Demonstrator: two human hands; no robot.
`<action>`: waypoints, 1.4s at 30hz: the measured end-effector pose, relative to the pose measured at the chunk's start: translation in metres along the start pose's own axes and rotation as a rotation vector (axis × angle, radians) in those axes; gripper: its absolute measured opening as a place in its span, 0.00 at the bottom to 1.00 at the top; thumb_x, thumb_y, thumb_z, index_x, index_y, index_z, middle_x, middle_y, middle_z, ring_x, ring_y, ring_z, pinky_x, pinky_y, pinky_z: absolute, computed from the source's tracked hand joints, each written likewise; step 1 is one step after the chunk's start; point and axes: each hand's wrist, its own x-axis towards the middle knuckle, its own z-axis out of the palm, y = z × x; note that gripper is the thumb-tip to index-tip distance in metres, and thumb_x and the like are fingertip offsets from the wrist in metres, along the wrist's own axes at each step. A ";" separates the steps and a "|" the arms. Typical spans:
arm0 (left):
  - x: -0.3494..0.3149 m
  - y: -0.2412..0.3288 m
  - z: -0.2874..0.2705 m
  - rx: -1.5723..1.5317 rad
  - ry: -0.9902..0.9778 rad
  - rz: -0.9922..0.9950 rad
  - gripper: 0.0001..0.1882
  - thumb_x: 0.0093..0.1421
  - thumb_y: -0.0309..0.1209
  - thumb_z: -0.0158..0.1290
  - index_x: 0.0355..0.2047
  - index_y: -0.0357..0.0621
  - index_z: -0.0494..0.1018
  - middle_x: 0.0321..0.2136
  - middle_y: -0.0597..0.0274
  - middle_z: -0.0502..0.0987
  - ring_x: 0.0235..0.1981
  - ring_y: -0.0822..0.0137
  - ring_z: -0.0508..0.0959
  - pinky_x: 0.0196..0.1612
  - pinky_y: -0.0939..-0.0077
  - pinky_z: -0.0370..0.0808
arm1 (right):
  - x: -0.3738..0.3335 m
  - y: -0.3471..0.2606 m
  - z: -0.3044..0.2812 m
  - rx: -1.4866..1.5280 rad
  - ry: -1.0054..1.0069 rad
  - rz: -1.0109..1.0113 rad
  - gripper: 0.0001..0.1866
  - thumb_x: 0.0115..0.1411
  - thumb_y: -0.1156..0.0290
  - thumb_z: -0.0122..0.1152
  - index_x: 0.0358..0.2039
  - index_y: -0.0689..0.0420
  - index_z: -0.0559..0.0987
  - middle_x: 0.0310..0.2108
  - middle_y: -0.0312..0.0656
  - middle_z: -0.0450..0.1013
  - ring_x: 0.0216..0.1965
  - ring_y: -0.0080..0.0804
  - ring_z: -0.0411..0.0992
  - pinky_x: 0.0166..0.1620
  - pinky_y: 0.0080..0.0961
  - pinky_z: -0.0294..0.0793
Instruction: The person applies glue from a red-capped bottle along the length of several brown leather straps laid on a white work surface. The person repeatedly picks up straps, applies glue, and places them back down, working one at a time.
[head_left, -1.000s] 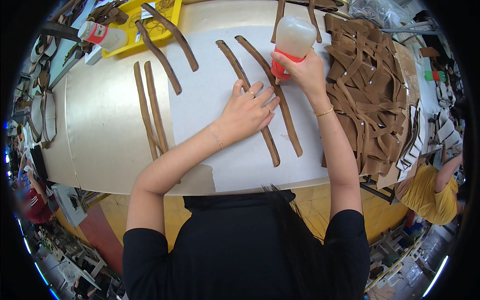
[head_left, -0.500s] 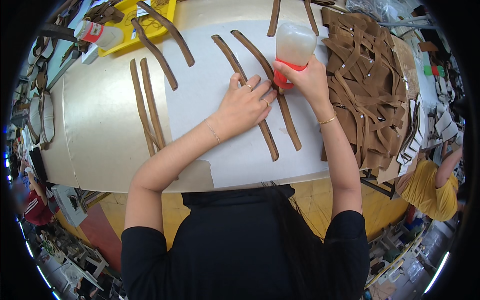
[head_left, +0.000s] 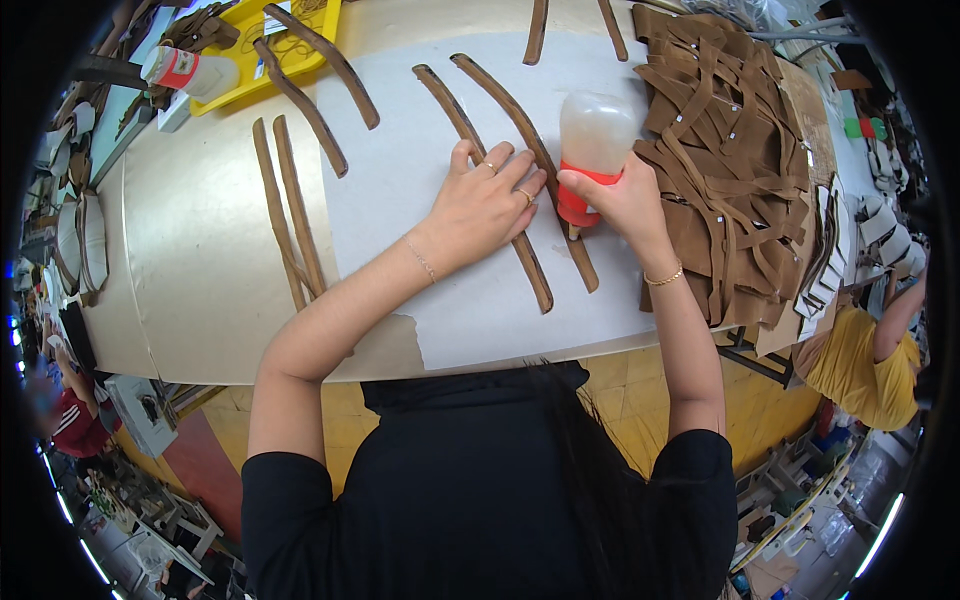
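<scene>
My right hand (head_left: 632,207) grips an upturned translucent squeeze bottle (head_left: 597,128) with a red band. The bottle's nozzle points down at the lower part of a narrow brown strip (head_left: 505,105), and I cannot tell whether it touches. On a second brown strip (head_left: 447,100), just to the left, my left hand (head_left: 482,205) lies palm down with its fingers spread. Its fingertips reach the first strip. Both strips have dark edges and slant across white paper (head_left: 460,335) on the table.
At right lies a heap of brown cut pieces (head_left: 700,170). Further strips (head_left: 285,200) rest at left. A yellow tray (head_left: 335,30) and another red-banded bottle (head_left: 205,75) occupy the far left. A person in yellow (head_left: 865,365) is beyond the table at right.
My right hand has brought the bottle toward me, its nozzle moving down along the right strip. My left hand stays on the strips. The whole view has shifted slightly.
</scene>
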 end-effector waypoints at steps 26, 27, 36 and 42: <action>-0.034 0.079 0.009 -0.006 -0.094 0.157 0.22 0.57 0.40 0.55 0.50 0.47 0.74 0.53 0.61 0.69 0.54 0.62 0.66 0.51 0.55 0.60 | 0.020 -0.003 0.000 -0.010 0.087 -0.147 0.31 0.42 0.47 0.76 0.36 0.62 0.81 0.30 0.45 0.81 0.32 0.34 0.80 0.37 0.27 0.80; -0.034 0.080 0.009 0.008 -0.083 0.158 0.22 0.57 0.40 0.56 0.50 0.47 0.74 0.53 0.61 0.69 0.53 0.62 0.66 0.50 0.55 0.60 | 0.017 -0.003 0.000 -0.011 0.077 -0.143 0.31 0.42 0.47 0.76 0.36 0.62 0.81 0.30 0.45 0.81 0.32 0.34 0.80 0.37 0.27 0.80; -0.037 0.081 0.005 -0.051 -0.093 0.174 0.20 0.56 0.39 0.56 0.47 0.46 0.76 0.53 0.62 0.70 0.53 0.62 0.67 0.50 0.55 0.60 | 0.003 0.001 -0.005 0.061 0.082 -0.067 0.29 0.45 0.49 0.75 0.37 0.62 0.81 0.32 0.45 0.81 0.34 0.34 0.80 0.39 0.27 0.79; -0.038 0.088 0.005 -0.140 0.047 0.186 0.15 0.53 0.33 0.54 0.40 0.42 0.78 0.48 0.60 0.74 0.48 0.61 0.70 0.46 0.58 0.64 | 0.005 0.008 -0.004 0.054 0.153 -0.117 0.29 0.45 0.49 0.75 0.38 0.61 0.80 0.32 0.45 0.81 0.34 0.35 0.81 0.39 0.28 0.79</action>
